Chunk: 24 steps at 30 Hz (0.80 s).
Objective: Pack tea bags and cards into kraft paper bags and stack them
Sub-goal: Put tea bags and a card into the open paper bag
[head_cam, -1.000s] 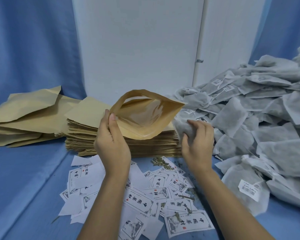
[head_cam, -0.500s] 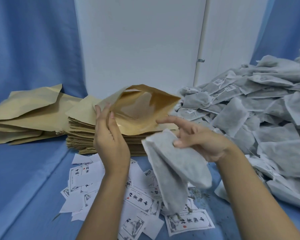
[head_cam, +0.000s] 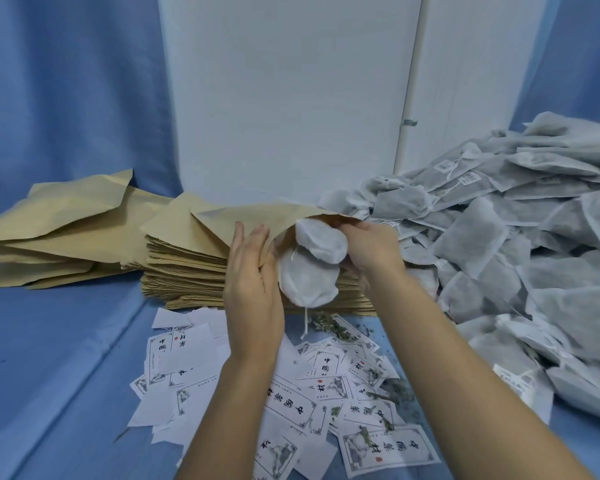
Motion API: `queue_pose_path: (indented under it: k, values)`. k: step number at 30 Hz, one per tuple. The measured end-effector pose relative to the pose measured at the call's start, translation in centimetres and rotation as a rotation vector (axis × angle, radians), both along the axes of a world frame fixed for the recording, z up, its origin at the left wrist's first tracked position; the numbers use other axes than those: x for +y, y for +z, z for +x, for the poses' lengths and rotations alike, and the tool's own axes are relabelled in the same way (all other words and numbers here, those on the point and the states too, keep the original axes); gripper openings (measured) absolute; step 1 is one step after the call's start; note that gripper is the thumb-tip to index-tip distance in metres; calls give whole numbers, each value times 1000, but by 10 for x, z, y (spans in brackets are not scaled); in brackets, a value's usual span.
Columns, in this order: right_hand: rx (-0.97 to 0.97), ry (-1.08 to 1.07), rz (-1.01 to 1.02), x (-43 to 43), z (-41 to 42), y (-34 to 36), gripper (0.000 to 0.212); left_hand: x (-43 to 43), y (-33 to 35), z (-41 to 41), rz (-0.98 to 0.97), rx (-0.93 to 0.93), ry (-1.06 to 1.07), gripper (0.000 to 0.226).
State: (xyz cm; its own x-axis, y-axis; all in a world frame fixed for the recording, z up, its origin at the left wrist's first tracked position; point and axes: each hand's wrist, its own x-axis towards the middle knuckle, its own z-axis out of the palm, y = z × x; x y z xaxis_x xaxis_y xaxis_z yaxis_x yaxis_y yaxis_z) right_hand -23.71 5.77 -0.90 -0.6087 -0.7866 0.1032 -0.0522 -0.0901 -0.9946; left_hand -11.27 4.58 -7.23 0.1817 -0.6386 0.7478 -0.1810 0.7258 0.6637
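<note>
Left hand (head_cam: pixel 253 271) pinches tan kraft paper bag (head_cam: pixel 253 216) at its mouth, right hand (head_cam: pixel 371 247) grips two white fabric tea bags (head_cam: pixel 309 282): light, floppy, best pushed from rear ends.

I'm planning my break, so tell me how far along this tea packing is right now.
Done: the loose kraft bags far left may be packed; I cannot tell. In hand: the left hand holds a kraft bag open while the right hand, grip closed on two tea bags, pushes them in. Left: adding one of the cards, stacking, then the tea bag heap and flat bag stack.
</note>
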Motion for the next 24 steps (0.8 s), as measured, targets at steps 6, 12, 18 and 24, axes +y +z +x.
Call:
queue_pose_path:
  k: [6,12,18,24]
  values:
    - [1021,-53,123,-15,25,-4,24,-1,2,0,67,52,5,34]
    - [1190,-128,-66,1,33,-6,20,-4,3,4,87,-11,9,37]
    - [1022,387,10,29,18,-23,56,-10,5,11,141,-42,-33,31]
    - [1195,290,-63,19,18,-17,41,-10,3,11,142,-51,-25,30]
